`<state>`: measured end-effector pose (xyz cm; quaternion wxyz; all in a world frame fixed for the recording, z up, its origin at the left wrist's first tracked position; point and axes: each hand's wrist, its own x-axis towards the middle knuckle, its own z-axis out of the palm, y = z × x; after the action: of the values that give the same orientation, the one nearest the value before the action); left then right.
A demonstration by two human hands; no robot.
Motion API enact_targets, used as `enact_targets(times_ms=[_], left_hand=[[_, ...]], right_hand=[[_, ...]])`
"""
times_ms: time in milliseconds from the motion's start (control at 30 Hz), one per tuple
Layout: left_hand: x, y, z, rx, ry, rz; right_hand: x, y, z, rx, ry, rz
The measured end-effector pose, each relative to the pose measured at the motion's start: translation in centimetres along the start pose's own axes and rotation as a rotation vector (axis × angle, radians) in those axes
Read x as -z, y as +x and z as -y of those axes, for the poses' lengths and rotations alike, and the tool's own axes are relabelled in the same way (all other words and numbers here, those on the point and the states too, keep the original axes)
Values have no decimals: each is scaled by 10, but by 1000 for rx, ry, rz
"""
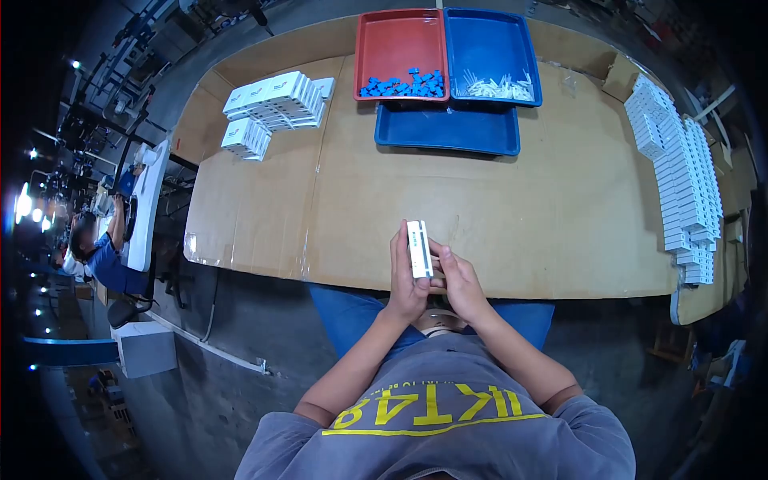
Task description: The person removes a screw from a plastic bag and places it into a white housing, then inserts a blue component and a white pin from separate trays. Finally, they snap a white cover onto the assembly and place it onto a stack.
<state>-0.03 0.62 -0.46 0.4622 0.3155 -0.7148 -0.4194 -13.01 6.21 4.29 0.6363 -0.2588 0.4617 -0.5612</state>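
Near the head view's centre, a small white printed box (419, 250) is clasped between the curled left hand (406, 294) and right hand (462, 284), while white boxes (282, 94) are stacked at upper left and blue pieces (404, 87) are held in a red tray (400, 46) at top centre.

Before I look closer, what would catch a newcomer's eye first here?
Probably the small white box in the left grip, with the right grip beside it, near the front edge of the table. Next, the red tray of blue pieces at the far side, and the long stacks of white boxes along the right.
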Motion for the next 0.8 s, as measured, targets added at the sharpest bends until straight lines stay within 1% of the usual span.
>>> enact_targets(times_ms=[33, 133, 167, 233, 267, 300, 400, 433, 533, 633, 733, 800], left_hand=[[0, -3, 1, 111, -72, -8], [-3, 0, -15, 258, -293, -126], [-5, -1, -7, 314, -337, -218], [2, 6, -18, 625, -633, -271], [7, 8, -21, 779, -781, -299], [13, 8, -20, 860, -870, -195], [10, 10, -27, 1005, -866, -88], [9, 7, -22, 1024, -915, -61], [4, 10, -35, 1049, -978, -34], [2, 14, -46, 1086, -964, -15], [0, 15, -47, 1053, -998, -39], [-2, 16, -47, 1049, -966, -60]], right_hand=[[6, 1, -1, -15, -14, 56], [12, 4, 1, -90, -280, 109], [14, 4, 2, 66, -535, 73], [18, 2, 4, 384, -1037, 3], [20, 2, 6, 445, -1037, 26], [22, 3, 8, 508, -1036, 50], [28, 11, 8, 654, -1074, 127], [31, 14, 6, 696, -1094, 152], [40, 24, 4, 765, -1143, 201], [38, 25, 6, 806, -1099, 248], [39, 29, 2, 848, -1084, 228], [40, 31, -2, 882, -1074, 209]])
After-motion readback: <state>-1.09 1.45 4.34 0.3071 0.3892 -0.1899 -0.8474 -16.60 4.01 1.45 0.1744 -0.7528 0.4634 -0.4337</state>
